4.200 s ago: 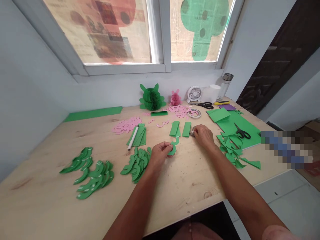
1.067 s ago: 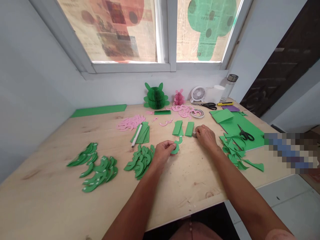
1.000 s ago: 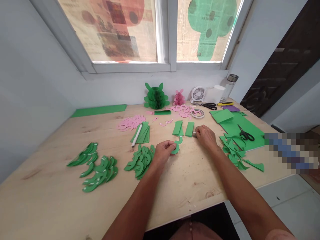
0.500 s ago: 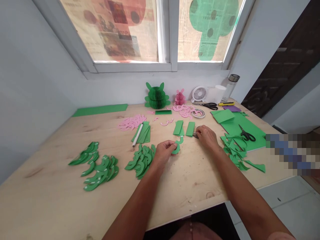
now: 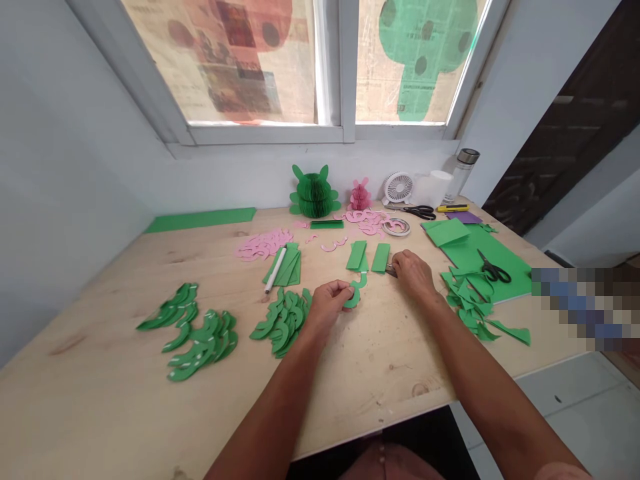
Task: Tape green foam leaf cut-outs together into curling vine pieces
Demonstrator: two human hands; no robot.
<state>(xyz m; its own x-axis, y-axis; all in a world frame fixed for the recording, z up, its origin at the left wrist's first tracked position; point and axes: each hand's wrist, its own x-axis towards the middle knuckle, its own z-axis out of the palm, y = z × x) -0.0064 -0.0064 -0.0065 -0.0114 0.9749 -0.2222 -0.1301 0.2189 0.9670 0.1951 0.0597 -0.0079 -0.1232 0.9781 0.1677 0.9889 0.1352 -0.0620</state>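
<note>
Worktop (image 5: 115, 267): pale wood is running beneath a papered window (image 5: 250, 73).
Left hand (image 5: 326, 300): pinching a curved green strip (image 5: 355, 295), thumb on top.
Strip position: lying just off the fingertips, far end sitting by the left folded card (image 5: 357, 255).
Strip handling: probably feeling light, bendy, easily creased; the wide curve is likely offering the safest hold.
Right hand (image 5: 414, 272): gripping a small metal tool (image 5: 391, 271), mostly hidden from where I'm standing.
In the way: the right folded card (image 5: 381, 258) is lying just beside the tool; a cut-curve pile (image 5: 283, 320) is crowding the left hand.
Right side: black scissors (image 5: 495, 270) are resting on a green sheet (image 5: 480, 240), paper scraps (image 5: 465, 297) spreading nearby.
</note>
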